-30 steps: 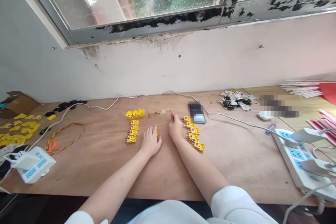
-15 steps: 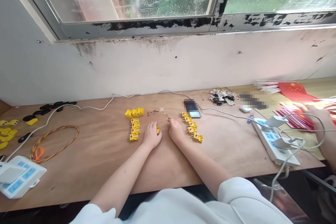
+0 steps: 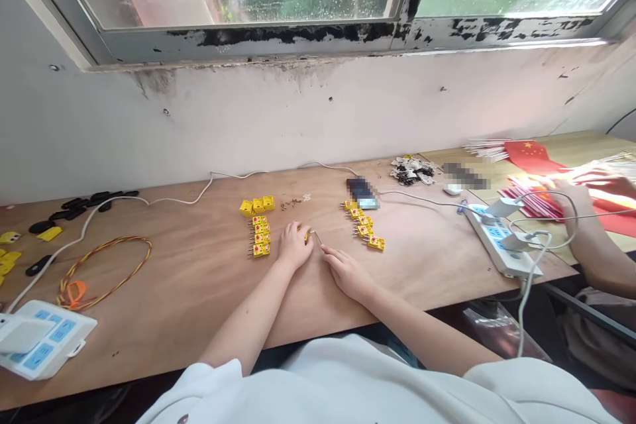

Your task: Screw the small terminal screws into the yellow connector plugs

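My left hand [image 3: 294, 246] rests on the wooden table [image 3: 199, 291] with its fingers closed over a small yellow connector [image 3: 306, 234]. Just to its right, my right hand [image 3: 345, 269] pinches a thin metal tool [image 3: 317, 237] whose tip points at that connector. A column of yellow connectors [image 3: 260, 237] lies left of my left hand. Another row of yellow connectors [image 3: 363, 225] runs beyond my right hand. Three yellow blocks [image 3: 257, 205] and a few small screws [image 3: 293, 201] lie farther back.
A phone [image 3: 361, 193] lies behind the right row. A white power strip [image 3: 497, 238] with plugs sits at the right, another power strip [image 3: 42, 338] at the front left. A wire loop [image 3: 102, 264] lies at the left. Another person's hand [image 3: 571, 197] handles red flags [image 3: 531, 156] at the right.
My right hand has drawn back from the screws toward me and now brings the thin tool to the connector under my left hand. The view has turned to the right.
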### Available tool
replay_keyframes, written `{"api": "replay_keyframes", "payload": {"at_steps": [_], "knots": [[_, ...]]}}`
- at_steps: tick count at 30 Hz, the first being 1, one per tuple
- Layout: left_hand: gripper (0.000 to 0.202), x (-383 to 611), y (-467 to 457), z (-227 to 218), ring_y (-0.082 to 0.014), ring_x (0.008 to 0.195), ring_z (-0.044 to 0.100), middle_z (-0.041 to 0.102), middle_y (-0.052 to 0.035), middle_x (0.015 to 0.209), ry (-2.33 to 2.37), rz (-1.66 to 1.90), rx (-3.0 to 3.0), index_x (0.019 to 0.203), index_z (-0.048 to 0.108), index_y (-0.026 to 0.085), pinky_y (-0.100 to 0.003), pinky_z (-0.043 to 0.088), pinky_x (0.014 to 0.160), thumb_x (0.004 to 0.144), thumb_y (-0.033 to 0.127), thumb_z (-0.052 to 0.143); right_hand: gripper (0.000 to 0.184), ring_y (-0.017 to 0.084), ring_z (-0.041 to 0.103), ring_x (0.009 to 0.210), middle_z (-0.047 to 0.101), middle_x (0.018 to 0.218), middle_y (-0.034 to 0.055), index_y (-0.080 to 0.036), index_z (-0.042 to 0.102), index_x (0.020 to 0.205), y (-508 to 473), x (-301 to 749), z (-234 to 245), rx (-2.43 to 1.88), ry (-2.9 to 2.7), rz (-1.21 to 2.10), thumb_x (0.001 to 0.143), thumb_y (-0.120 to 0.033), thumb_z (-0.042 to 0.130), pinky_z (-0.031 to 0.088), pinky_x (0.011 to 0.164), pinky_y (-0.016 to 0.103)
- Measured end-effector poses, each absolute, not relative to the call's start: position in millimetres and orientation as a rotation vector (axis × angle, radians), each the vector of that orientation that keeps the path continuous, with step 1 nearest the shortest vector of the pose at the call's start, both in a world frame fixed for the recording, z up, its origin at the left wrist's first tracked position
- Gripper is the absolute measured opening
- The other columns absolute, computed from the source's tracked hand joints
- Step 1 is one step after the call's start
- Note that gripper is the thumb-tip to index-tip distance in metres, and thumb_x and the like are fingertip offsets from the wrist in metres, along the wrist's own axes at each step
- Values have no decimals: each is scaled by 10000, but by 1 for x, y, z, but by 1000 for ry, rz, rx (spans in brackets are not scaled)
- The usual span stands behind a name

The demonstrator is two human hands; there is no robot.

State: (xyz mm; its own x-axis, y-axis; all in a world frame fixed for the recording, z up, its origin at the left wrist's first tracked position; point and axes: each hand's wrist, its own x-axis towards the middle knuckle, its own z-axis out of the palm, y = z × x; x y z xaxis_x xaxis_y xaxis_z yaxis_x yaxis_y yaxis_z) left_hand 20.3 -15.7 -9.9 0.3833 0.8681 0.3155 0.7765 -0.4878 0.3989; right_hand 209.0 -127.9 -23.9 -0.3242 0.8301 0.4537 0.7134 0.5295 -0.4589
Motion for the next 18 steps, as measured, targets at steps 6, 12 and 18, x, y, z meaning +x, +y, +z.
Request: {"api": "replay_keyframes", "payload": {"at_steps": [6, 12, 18], "knots": [[243, 23, -17, -7, -299, 1244, 470, 574, -106, 1289, 1483, 699, 2475, 1147, 705, 271, -476, 386, 1057, 966, 263, 544, 363, 237, 574, 1346, 584, 1462, 104, -241, 640, 1222, -123, 210, -24, -1233, -2129, 270, 958, -128, 418, 535, 1095, 498], [218, 33, -10, -9, -278, 1138, 508, 606, -105, 1174, 1498, 684, 2464, 1001, 704, 233, -461, 384, 1007, 1003, 282, 492, 318, 240, 610, 1297, 621, 1396, 97, -270, 606, 1270, -120, 206, -24, -1239, -2041, 281, 992, -206, 465, 550, 1082, 485], [186, 33, -5, -16, -268, 1090, 520, 620, -115, 1102, 1449, 706, 2442, 978, 664, 197, -428, 383, 977, 1000, 227, 481, 264, 249, 662, 1199, 684, 1286, 89, -288, 615, 1237, -108, 209, -34, -1313, -1885, 242, 997, -291, 504, 560, 1044, 473]]}}
